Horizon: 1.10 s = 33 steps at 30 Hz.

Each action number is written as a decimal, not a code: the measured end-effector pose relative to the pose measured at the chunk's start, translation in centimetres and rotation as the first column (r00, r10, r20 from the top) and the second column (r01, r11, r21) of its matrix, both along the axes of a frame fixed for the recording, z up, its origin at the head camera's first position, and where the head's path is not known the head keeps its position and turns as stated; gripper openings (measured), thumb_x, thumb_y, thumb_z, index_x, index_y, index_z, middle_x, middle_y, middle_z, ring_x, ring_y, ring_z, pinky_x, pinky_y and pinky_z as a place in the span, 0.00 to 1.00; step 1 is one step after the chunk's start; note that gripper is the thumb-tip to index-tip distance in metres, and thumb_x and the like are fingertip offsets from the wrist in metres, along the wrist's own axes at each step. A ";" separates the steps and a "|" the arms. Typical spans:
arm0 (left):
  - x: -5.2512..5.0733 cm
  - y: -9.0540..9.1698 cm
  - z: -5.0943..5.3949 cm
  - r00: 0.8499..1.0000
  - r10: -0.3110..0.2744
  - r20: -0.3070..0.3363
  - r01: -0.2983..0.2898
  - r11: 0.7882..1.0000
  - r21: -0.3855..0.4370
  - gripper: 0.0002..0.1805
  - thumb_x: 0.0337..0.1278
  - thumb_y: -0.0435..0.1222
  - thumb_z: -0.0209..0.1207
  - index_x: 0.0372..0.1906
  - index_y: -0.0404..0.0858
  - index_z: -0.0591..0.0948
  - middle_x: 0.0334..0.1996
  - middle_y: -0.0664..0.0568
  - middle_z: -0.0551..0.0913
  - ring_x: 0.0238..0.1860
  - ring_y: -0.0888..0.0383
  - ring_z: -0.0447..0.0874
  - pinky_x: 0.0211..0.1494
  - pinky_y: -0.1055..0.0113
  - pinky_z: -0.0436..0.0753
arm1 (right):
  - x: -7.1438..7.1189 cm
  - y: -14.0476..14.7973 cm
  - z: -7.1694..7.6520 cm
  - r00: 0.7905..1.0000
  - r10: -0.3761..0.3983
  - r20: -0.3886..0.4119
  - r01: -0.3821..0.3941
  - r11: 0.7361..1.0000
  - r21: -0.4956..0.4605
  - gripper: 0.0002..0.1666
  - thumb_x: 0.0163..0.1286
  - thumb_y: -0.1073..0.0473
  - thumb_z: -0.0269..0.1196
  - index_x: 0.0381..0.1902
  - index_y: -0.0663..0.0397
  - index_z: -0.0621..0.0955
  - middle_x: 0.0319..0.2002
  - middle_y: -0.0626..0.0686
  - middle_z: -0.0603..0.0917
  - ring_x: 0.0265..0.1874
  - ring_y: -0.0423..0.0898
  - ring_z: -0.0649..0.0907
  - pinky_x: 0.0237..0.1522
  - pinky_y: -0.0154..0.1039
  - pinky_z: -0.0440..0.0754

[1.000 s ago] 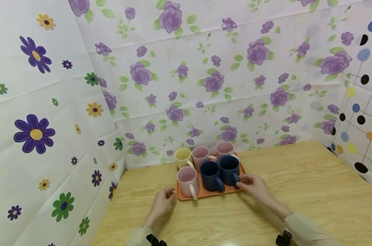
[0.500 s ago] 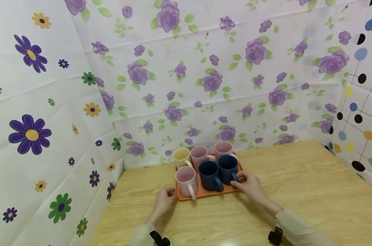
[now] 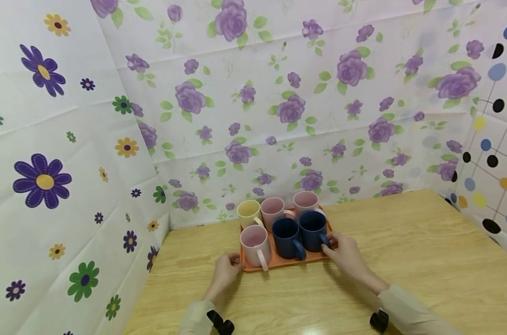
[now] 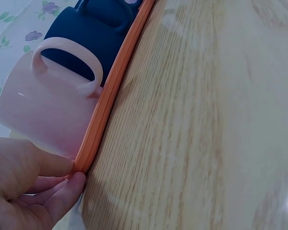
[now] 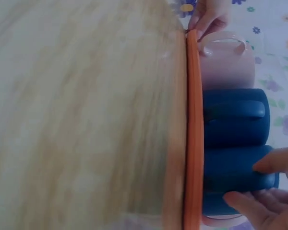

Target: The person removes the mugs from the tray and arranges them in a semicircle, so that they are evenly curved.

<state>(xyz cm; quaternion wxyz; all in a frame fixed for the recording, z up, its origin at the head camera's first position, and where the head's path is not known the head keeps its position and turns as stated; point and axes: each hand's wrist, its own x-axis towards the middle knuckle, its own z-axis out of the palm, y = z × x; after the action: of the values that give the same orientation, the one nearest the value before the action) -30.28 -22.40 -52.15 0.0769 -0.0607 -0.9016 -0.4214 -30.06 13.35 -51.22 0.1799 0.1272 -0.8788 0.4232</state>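
An orange tray (image 3: 278, 265) bears several mugs. At its front stand a pink mug (image 3: 256, 246), a dark blue mug (image 3: 285, 239) in the middle and another dark blue mug (image 3: 312, 232) on the right. Behind them are a yellow mug (image 3: 249, 214) and two pink ones, partly hidden. My left hand (image 3: 226, 270) pinches the tray's front left corner between thumb and finger, beside the front pink mug (image 4: 48, 100). With thumb and fingers, my right hand (image 3: 345, 253) pinches the handle of the right dark blue mug (image 5: 235, 177), which stands upright on the tray.
The wooden table (image 3: 404, 242) extends to the right and in front of the tray. A cloth backdrop (image 3: 253, 116) with purple flowers hangs close behind the mugs. Patterned sheets also close off the left and right sides.
My left hand has come in from just beside the tray onto its corner. My right hand has stayed at the right dark blue mug, whose handle now points slightly more to the right.
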 end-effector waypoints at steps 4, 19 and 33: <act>0.0 0.1 0.0 1.000 0.008 0.008 -0.008 1.000 0.018 0.14 0.47 0.24 0.65 0.42 0.21 0.81 0.30 0.39 0.85 0.31 0.56 0.83 0.32 0.74 0.81 | 0.2 0.2 0.4 1.000 -0.031 0.006 0.030 0.999 0.028 0.09 0.59 0.66 0.67 0.38 0.62 0.81 0.28 0.53 0.84 0.27 0.41 0.81 0.27 0.31 0.79; 0.0 0.3 0.2 1.000 0.011 0.024 -0.012 0.999 0.038 0.13 0.48 0.23 0.64 0.41 0.21 0.80 0.31 0.37 0.86 0.31 0.55 0.84 0.32 0.74 0.82 | 0.6 0.3 1.9 0.998 -0.040 0.055 0.036 0.996 0.083 0.07 0.62 0.63 0.67 0.34 0.62 0.81 0.21 0.50 0.80 0.17 0.38 0.72 0.19 0.30 0.68; 0.2 0.4 0.1 0.999 0.032 0.041 -0.034 0.998 0.057 0.15 0.49 0.24 0.64 0.43 0.20 0.79 0.32 0.37 0.85 0.32 0.54 0.84 0.33 0.73 0.82 | 0.4 1.1 1.4 0.998 -0.063 0.006 0.063 0.998 0.032 0.08 0.62 0.65 0.67 0.39 0.65 0.84 0.25 0.55 0.85 0.18 0.37 0.78 0.19 0.29 0.75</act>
<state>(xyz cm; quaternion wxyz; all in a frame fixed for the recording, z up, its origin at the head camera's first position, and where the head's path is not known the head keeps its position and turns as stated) -30.08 -22.02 -52.07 0.0676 -0.0353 -0.8913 -0.4470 -29.71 14.44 -49.81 0.1879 0.1006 -0.8896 0.4040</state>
